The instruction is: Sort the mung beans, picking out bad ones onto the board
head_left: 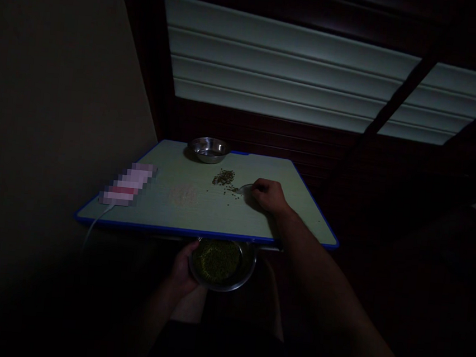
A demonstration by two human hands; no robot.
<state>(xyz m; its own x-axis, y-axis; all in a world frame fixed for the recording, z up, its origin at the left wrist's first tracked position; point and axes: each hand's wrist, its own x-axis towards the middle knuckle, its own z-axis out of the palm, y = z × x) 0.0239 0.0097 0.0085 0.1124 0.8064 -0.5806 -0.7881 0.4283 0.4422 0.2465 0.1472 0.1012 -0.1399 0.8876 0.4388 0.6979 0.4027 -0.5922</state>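
My left hand [184, 266] grips the rim of a metal bowl [241, 284] just below the table's front edge. Inside the bowl lies a layer of small green beans [217, 260]. Over the right half of the tabletop, my right hand [269, 195] is closed on what looks like a spoon [245, 188], its pale tip pointing left. The tip touches or nearly touches stray grains beside a small pile of dark beans [223, 177]. To the left of that pile, a patch of pale grains [183, 194], like rice, is spread on the table.
A second metal bowl [209, 150] stands at the back of the pale, blue-edged table [301, 218]. A blurred-out phone-like object [130, 184] lies at the left with a white cable [95, 224]. A wall and dark wooden panels with pale slats [273, 69] border the table.
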